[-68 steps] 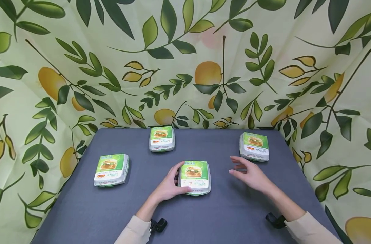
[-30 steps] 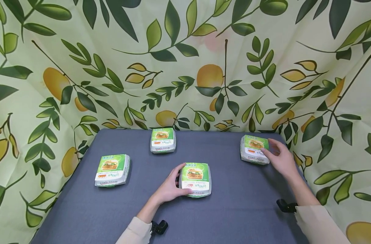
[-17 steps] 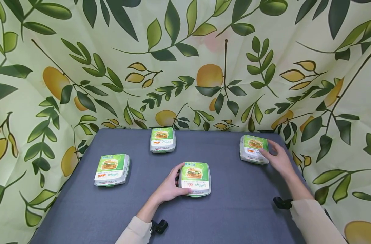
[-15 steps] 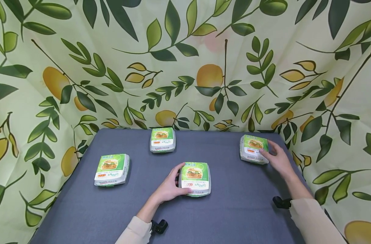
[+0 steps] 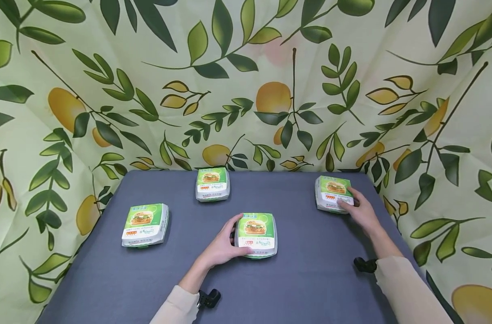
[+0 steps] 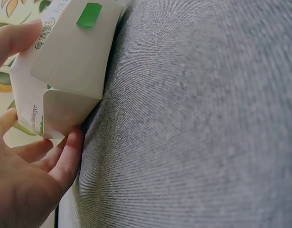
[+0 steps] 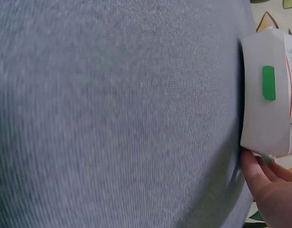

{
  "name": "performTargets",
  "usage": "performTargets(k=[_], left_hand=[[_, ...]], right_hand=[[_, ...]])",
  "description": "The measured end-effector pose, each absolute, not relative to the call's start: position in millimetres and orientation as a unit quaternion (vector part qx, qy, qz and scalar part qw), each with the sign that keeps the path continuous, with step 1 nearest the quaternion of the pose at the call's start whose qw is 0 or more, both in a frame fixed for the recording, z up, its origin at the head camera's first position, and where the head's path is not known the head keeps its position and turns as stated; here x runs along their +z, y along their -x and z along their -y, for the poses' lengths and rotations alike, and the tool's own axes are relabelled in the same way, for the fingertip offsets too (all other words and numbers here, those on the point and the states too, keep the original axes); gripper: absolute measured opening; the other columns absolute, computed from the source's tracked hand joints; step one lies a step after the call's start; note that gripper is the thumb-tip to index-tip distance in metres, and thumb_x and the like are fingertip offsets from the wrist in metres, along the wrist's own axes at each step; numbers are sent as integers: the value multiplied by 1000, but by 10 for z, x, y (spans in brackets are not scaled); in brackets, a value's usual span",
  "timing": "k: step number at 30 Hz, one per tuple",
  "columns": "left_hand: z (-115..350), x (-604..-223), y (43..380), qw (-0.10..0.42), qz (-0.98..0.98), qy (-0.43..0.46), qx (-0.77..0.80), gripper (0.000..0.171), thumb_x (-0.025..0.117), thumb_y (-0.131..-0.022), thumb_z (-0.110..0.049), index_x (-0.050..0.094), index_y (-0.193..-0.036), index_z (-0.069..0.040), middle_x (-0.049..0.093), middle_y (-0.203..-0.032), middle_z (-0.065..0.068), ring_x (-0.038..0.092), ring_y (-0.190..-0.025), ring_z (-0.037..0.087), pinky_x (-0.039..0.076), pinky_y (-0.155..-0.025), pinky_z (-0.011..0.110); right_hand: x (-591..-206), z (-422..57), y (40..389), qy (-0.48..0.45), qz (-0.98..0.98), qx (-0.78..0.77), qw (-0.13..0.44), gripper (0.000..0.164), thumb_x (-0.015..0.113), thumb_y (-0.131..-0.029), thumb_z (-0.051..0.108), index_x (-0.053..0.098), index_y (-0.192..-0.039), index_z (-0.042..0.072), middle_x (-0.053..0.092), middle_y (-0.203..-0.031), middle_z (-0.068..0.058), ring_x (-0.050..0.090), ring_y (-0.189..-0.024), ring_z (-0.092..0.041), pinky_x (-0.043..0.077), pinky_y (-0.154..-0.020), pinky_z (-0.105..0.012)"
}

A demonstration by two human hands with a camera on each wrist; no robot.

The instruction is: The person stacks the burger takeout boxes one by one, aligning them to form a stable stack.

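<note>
A green-and-white burger box (image 5: pixel 256 234) with a burger picture on its lid lies at the middle of the table. My left hand (image 5: pixel 221 245) grips its left side, thumb at the front edge and fingers along the side; the left wrist view shows fingertips low against the box's white wall (image 6: pixel 74 57). At the back right lies a matching burger box (image 5: pixel 333 193). My right hand (image 5: pixel 364 213) holds that one's right side, thumb on the front edge. In the right wrist view, fingers (image 7: pixel 254 173) reach under its lower corner, beside a white wall with a green tab (image 7: pixel 268 83).
Two more burger boxes lie on the grey-blue tabletop (image 5: pixel 189 279): one at left (image 5: pixel 145 225), one at the back (image 5: pixel 212 184) near the cloth's foot. A leaf-and-lemon patterned cloth (image 5: pixel 230 90) hangs behind and at both sides.
My right hand has gone from the left of the back-right burger box round to its right side, and its thumb now sits lower on the front edge. My left hand has kept its hold.
</note>
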State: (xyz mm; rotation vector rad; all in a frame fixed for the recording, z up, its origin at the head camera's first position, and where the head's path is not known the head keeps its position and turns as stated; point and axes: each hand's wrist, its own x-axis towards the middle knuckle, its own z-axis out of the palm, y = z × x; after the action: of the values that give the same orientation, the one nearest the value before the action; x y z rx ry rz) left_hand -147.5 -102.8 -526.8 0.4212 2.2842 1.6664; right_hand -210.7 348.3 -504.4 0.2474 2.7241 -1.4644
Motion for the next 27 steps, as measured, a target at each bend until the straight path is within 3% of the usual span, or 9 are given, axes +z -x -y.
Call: performTargets(k=[5,15,22,27], left_hand=[[1010,-5240,1471,138,-791,-151,577,99,90,-78,-23,32,-158,-22,38,-153,11,53,-122,27,50,-89,38],[1016,-5267,1466,137,-796,-148,570,100,89,-78,-24,31,-159,-23,38,-152,14,59,-108,23,50,-86,36],[1010,-5263,1450,136,-798,-145,569,100,90,-77,-26,32,-159,-23,38,-152,14,58,-115,27,50,-88,37],[1013,-5251,1453,139,-798,-141,570,100,89,-77,-26,31,-159,-23,37,-153,15,61,-110,28,50,-87,38]], right_hand=[[-5022,-3460,2083,-93,-874,-477,23,90,60,-101,49,12,-163,6,22,-158,-36,30,-139,-47,39,-89,-40],[-5046,-3438,2034,-98,-865,-491,31,90,61,-99,51,14,-164,11,24,-157,-36,31,-139,-46,41,-84,-32],[-5041,-3410,1973,-89,-864,-494,29,88,63,-99,49,17,-164,11,28,-156,-34,33,-138,-46,42,-80,-27],[-5010,-3362,1915,-73,-862,-500,27,86,64,-99,46,19,-164,12,28,-155,-35,36,-137,-46,41,-81,-22]])
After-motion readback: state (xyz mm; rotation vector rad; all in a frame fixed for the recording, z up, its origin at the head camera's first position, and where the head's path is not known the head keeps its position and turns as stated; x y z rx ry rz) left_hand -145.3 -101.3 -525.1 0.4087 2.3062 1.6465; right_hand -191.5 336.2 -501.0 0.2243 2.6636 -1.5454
